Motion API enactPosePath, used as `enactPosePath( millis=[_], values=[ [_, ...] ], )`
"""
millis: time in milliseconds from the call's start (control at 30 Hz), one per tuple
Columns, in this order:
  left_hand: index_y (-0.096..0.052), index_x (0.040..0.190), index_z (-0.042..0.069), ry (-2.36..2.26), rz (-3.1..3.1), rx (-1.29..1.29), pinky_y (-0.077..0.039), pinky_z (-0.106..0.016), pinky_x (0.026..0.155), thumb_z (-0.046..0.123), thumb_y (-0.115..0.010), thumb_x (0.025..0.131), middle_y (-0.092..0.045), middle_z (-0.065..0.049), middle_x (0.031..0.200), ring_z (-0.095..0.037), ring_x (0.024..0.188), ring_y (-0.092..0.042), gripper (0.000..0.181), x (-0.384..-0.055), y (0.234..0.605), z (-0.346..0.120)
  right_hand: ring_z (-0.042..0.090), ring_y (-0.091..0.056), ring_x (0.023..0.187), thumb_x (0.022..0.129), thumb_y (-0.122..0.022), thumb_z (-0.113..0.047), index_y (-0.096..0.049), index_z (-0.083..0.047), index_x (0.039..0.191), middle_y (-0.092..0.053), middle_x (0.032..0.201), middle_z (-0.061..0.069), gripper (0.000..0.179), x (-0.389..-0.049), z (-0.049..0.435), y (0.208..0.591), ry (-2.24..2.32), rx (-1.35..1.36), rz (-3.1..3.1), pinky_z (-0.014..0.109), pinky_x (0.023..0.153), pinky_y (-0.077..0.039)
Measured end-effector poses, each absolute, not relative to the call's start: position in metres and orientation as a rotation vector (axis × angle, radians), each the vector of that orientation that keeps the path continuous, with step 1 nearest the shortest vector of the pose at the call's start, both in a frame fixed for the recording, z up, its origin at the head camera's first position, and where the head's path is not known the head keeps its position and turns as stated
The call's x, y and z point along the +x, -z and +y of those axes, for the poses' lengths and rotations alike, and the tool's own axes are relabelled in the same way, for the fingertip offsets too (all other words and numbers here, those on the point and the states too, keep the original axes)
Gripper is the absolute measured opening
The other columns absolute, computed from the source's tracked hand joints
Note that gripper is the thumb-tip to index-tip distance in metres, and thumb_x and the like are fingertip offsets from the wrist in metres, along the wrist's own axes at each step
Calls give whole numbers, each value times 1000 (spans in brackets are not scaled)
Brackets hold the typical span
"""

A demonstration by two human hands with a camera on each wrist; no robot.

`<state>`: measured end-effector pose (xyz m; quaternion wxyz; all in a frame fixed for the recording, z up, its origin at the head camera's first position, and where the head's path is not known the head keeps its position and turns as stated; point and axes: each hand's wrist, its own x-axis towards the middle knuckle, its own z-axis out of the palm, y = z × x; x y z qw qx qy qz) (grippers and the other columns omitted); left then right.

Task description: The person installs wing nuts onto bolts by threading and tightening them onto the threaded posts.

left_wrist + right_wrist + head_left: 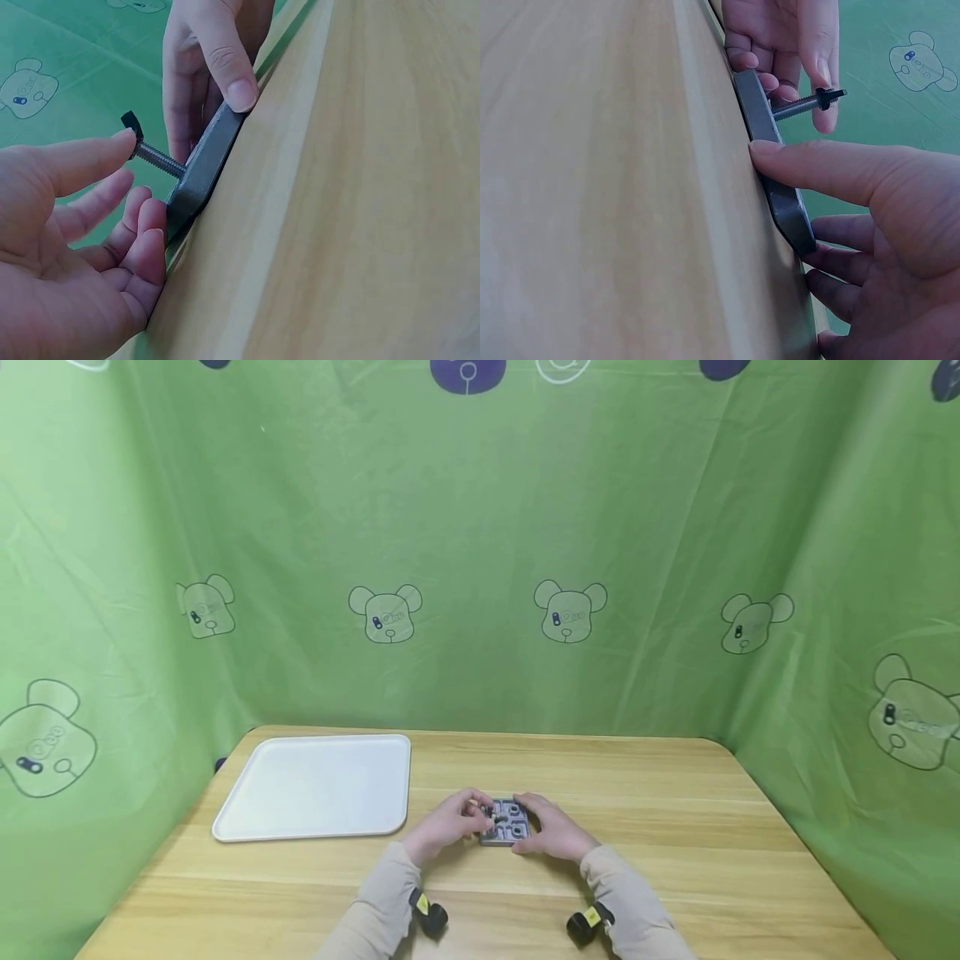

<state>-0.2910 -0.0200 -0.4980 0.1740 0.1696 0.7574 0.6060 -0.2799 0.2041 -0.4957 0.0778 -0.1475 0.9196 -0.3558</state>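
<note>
A small grey square plate [506, 840] with recessed round holes lies on the table between both hands. Out of its top face stands a threaded screw [160, 160] with a black tabbed head. My left hand [448, 822] has its thumb and a finger at that head, pinching it from two sides in the right wrist view; its other fingers curl beside the plate's left edge. On the opposite side, my right hand [557, 832] grips the plate by its edges, thumb on the near side and fingers on the far side. The screw's lower end is hidden inside the plate.
A white rectangular tray [315, 789] lies at the back left of the wooden table [675, 877]. Green curtains [480, 527] printed with bear heads surround the table at the back and sides. A black wrist camera is strapped to each sleeve.
</note>
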Motion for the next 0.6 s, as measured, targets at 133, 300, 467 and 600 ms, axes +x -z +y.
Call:
enactPosePath(
  millis=[133,300,467,600],
  values=[
    [-50,115,-2,-1754,2107,467,-46,-25,68,7,-67,85,-56,-3,90,-15,78,-52,36,-292,499,-22,45,-36,138,70,-83,-28,-42,-7,146,-38,152,22,89,-280,204,495,1066,-447,2757,65,111,-27],
    [-51,107,-4,-1740,2133,481,-46,-25,67,5,-69,83,-55,-3,90,-14,79,-51,32,-291,496,-24,45,-35,139,70,-83,-29,-41,-8,146,-37,152,22,89,-281,204,496,1062,-447,2758,65,111,-27],
    [-54,107,-3,-1723,2140,492,-45,-24,67,5,-70,82,-55,-3,90,-14,79,-51,31,-291,495,-23,45,-34,139,70,-83,-28,-41,-8,146,-37,152,22,89,-280,204,496,1067,-441,2750,65,111,-26],
    [-55,108,-3,-1726,2137,503,-45,-24,67,4,-70,81,-56,-4,91,-14,79,-51,31,-291,495,-23,45,-34,140,71,-83,-28,-41,-8,146,-37,152,22,89,-281,204,496,1071,-445,2746,65,112,-25]
  ],
)
